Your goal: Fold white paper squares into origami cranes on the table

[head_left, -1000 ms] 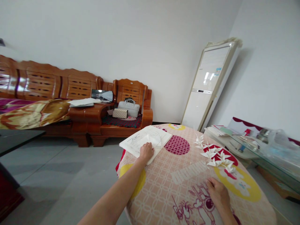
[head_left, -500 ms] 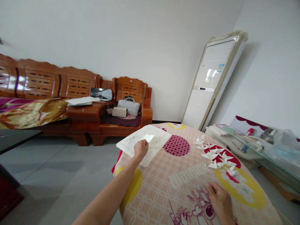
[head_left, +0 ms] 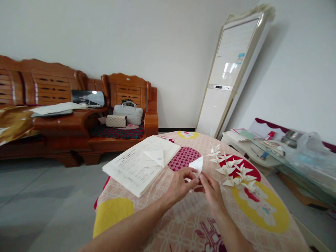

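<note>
Between my hands is a small folded piece of white paper (head_left: 196,163), its pointed corner standing up above the fingers. My left hand (head_left: 183,182) pinches it from the left, and my right hand (head_left: 211,190) grips it from the right with closed fingers. My fingers hide its lower part. To the left lies a stack of printed sheets (head_left: 128,171), with a folded white paper piece (head_left: 155,157) on top. Several white folded paper cranes (head_left: 235,169) sit in a cluster on the right side of the patterned tablecloth (head_left: 147,224).
A glass-topped side table (head_left: 296,164) with papers, a plastic bag and a metal pot stands at the right. Behind are a tall air conditioner (head_left: 223,77) and a wooden armchair (head_left: 151,122) holding bags (head_left: 131,113). A wooden sofa (head_left: 49,78) runs along the left wall.
My left hand has moved right, away from the paper stack, carrying a folded paper. My right hand has come up to meet it, and both now hold it. The view has turned right.
</note>
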`<action>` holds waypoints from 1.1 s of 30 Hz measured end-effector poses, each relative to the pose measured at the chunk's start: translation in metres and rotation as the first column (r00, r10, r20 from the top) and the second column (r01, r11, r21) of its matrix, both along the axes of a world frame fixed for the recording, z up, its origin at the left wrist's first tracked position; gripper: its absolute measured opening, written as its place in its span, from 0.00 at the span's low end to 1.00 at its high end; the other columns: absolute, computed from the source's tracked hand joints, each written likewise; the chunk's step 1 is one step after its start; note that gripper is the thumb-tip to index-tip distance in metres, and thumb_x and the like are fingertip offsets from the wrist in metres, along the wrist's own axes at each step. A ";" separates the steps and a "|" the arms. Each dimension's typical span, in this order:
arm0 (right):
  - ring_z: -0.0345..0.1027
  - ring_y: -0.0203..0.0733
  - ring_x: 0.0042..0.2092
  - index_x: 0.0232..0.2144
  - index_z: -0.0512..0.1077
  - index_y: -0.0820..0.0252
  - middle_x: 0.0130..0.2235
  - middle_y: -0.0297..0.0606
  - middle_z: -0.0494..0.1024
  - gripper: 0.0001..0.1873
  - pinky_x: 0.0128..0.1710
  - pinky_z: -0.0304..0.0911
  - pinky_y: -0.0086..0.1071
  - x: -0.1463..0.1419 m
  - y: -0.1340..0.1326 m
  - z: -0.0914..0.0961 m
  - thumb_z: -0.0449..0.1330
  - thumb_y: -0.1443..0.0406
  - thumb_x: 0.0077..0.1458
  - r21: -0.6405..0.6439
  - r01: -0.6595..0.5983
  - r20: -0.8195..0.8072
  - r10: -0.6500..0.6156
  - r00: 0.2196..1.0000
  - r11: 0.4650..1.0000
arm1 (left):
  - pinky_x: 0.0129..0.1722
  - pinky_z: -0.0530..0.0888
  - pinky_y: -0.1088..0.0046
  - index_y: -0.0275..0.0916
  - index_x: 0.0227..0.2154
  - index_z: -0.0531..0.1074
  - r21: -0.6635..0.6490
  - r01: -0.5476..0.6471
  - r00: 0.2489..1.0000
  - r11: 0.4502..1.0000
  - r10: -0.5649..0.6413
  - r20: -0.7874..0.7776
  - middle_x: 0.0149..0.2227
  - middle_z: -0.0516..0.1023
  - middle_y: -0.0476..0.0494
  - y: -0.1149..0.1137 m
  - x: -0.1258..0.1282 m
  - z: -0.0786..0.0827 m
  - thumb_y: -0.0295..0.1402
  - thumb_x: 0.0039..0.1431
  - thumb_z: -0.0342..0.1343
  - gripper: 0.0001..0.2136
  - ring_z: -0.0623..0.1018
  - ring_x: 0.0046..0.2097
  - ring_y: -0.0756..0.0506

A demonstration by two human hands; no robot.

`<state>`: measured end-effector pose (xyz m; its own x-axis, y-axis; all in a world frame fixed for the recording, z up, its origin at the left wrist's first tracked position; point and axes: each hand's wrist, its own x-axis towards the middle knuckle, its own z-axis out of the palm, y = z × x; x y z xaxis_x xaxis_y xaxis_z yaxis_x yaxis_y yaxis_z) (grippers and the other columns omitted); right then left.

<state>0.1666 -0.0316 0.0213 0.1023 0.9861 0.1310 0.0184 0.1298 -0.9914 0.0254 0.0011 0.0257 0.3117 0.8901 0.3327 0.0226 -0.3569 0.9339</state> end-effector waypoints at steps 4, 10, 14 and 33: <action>0.72 0.44 0.34 0.46 0.75 0.65 0.34 0.41 0.80 0.26 0.33 0.69 0.33 0.004 0.000 -0.007 0.54 0.49 0.59 0.001 -0.047 -0.005 0.047 0.999 0.999 | 0.32 0.74 0.75 0.33 0.34 0.74 -0.043 0.136 0.984 0.990 -0.129 0.123 0.46 0.74 0.35 -0.007 0.000 -0.018 0.43 0.60 0.54 0.15 0.76 0.36 0.48; 0.71 0.47 0.40 0.50 0.74 0.63 0.39 0.42 0.80 0.27 0.43 0.66 0.36 0.003 -0.010 -0.004 0.54 0.50 0.59 -0.006 -0.114 0.067 0.114 0.991 0.993 | 0.32 0.72 0.74 0.33 0.40 0.71 -0.178 0.164 0.977 0.970 -0.134 0.167 0.31 0.74 0.44 0.000 -0.009 -0.024 0.44 0.56 0.59 0.18 0.75 0.32 0.49; 0.71 0.46 0.39 0.51 0.74 0.60 0.38 0.40 0.80 0.25 0.44 0.66 0.35 0.003 -0.012 0.002 0.52 0.51 0.60 -0.011 -0.180 0.146 0.179 0.973 0.984 | 0.31 0.71 0.75 0.32 0.33 0.71 -0.266 0.230 0.953 0.936 -0.162 0.256 0.28 0.73 0.45 0.000 -0.009 -0.018 0.45 0.53 0.62 0.18 0.74 0.30 0.49; 0.67 0.40 0.34 0.50 0.74 0.62 0.33 0.37 0.78 0.25 0.35 0.63 0.28 0.012 -0.001 -0.006 0.52 0.52 0.61 -0.087 -0.382 0.153 0.391 0.908 0.920 | 0.29 0.70 0.77 0.32 0.27 0.70 -0.457 0.205 0.955 0.866 -0.074 0.287 0.24 0.74 0.46 0.005 -0.010 -0.033 0.43 0.49 0.66 0.17 0.73 0.27 0.51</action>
